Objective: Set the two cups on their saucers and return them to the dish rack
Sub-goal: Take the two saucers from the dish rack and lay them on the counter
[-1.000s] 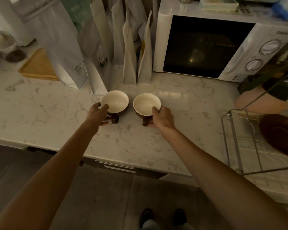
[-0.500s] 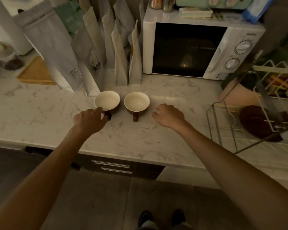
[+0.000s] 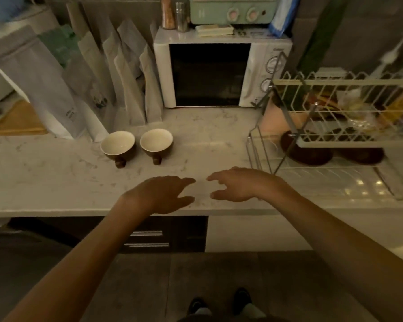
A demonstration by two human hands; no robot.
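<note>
Two brown cups with cream insides stand side by side on the marble counter, the left cup [image 3: 118, 145] and the right cup [image 3: 156, 142], handles pointing toward me. Two dark brown saucers, one [image 3: 308, 152] and another [image 3: 361, 155], lie on the lower tier of the wire dish rack [image 3: 261, 149] at the right. My left hand [image 3: 165, 194] and my right hand [image 3: 240, 184] hover over the counter's front edge, fingers spread, holding nothing, well in front of the cups and to their right.
A white microwave [image 3: 209, 74] stands at the back with a small green oven on top. Several paper bags [image 3: 116, 89] lean behind the cups. A wooden board [image 3: 16, 122] lies at the far left. The rack's upper tier holds assorted items.
Both hands let go of the cups and pulled back toward the counter's front edge, shifting right. The cups stay where they were set. My view has swung right, showing more of the rack.
</note>
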